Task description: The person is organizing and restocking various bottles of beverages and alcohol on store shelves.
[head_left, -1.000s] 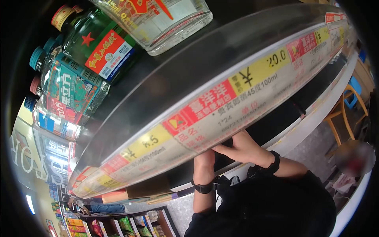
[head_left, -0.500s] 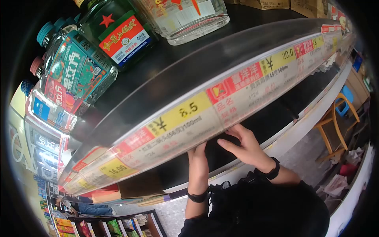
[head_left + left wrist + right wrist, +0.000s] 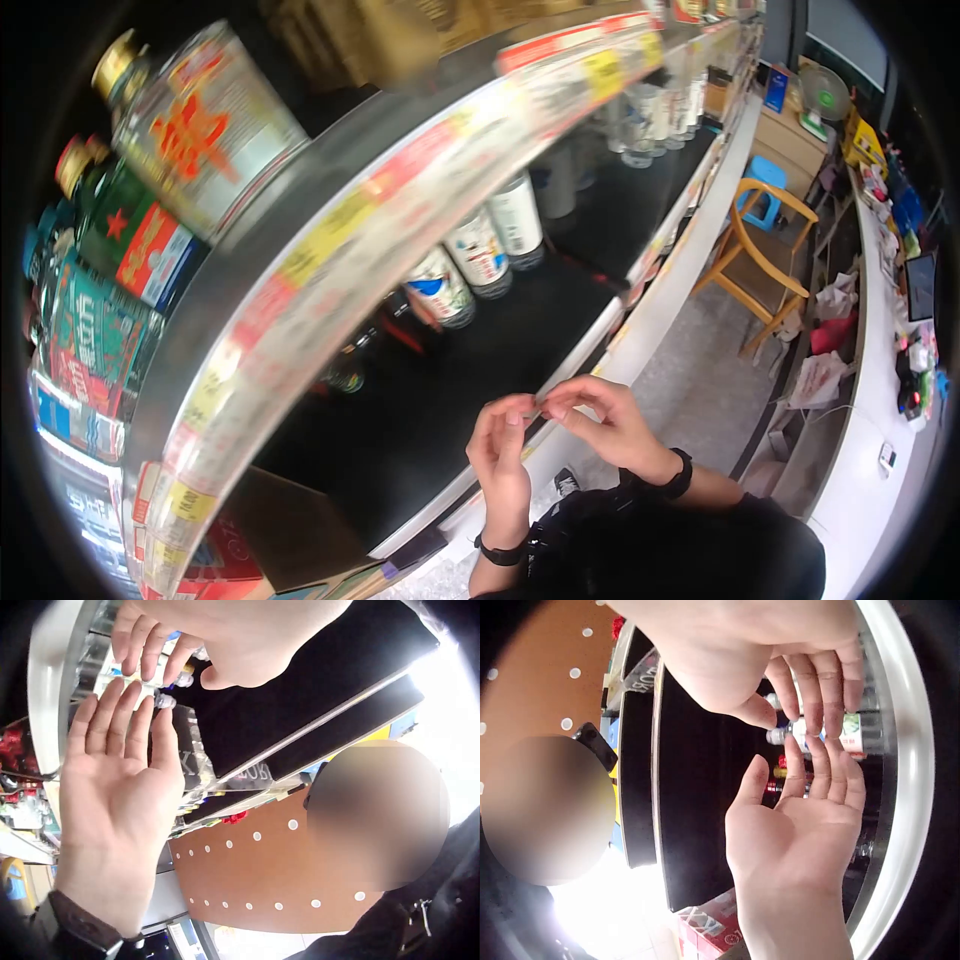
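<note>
In the head view my left hand (image 3: 500, 460) and right hand (image 3: 610, 430) are raised before a black lower shelf (image 3: 440, 390), their fingertips close together. The left wrist view shows the right palm (image 3: 112, 787) facing the camera, its fingers nearly straight. My left palm (image 3: 795, 832) looks much the same in the right wrist view, fingers loosely extended. Neither hand shows anything in its grasp. Beyond them, several small bottles stand on that shelf, among them a white-labelled bottle (image 3: 475, 255).
Above runs a curved shelf edge with price labels (image 3: 345, 215). It carries a clear square bottle (image 3: 215, 125) and a green bottle (image 3: 140, 235). A cardboard box (image 3: 300, 530) sits at lower left. To the right are a wooden chair (image 3: 760, 260) and a white counter (image 3: 870, 400).
The head view has swung right, bringing lower-shelf bottles and more of the counter into sight. Both hands, partly behind the label strip earlier, now show fully, with fingertips closer together.
</note>
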Demonstrator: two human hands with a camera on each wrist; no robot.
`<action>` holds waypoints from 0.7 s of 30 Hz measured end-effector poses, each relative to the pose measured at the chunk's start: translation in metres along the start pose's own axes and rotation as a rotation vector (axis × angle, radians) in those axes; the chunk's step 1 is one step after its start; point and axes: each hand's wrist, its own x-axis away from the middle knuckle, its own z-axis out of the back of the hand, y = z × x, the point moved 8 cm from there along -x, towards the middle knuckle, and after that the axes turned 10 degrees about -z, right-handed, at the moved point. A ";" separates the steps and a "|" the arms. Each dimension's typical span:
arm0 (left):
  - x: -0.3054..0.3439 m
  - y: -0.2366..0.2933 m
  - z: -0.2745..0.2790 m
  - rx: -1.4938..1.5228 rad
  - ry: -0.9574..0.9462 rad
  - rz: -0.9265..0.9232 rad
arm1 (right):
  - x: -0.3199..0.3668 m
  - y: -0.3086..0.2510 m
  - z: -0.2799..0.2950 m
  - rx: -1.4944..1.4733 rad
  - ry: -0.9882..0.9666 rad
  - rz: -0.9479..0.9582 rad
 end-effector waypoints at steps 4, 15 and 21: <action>0.012 -0.022 -0.062 -0.034 -0.114 0.087 | 0.022 0.002 0.070 -0.102 0.091 0.000; 0.064 -0.123 -0.299 0.035 -0.462 0.269 | 0.077 0.017 0.308 -0.288 0.337 -0.053; 0.053 -0.146 -0.358 -0.040 -0.452 0.273 | 0.086 0.005 0.370 -0.324 0.402 -0.050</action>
